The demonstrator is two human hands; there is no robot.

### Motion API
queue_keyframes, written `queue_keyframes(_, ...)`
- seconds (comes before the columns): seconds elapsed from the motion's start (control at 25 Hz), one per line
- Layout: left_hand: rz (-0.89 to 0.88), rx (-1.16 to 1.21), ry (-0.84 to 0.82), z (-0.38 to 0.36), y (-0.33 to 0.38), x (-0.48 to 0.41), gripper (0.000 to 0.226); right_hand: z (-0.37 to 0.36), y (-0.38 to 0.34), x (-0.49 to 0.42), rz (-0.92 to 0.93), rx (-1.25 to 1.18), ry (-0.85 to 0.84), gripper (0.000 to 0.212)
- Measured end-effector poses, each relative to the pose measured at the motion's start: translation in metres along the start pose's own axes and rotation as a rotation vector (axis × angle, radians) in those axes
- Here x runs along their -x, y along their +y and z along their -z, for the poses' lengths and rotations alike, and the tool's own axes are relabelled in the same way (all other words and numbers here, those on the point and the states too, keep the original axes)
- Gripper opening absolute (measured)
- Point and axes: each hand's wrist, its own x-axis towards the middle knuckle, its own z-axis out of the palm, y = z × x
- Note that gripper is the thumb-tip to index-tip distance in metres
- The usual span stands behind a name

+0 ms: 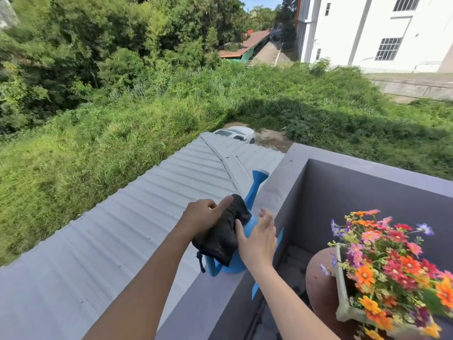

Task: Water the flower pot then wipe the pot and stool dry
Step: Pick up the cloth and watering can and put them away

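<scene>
hands on black cloth — over watering can

A blue watering can is sitting on the grey balcony ledge, with a black cloth lying over it. The left hand is gripping the cloth; the right hand is spreading open beside it, thumb touching. A white flower pot is resting tilted on a brown stool.
</scene>
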Motion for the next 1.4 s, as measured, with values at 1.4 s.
queue_keyframes(1.4, -0.649, 0.113, -0.275, -0.17, 0.304, 0.361, 0.037, 0.379, 0.167, 0.226, 0.118, 0.085, 0.753, 0.063)
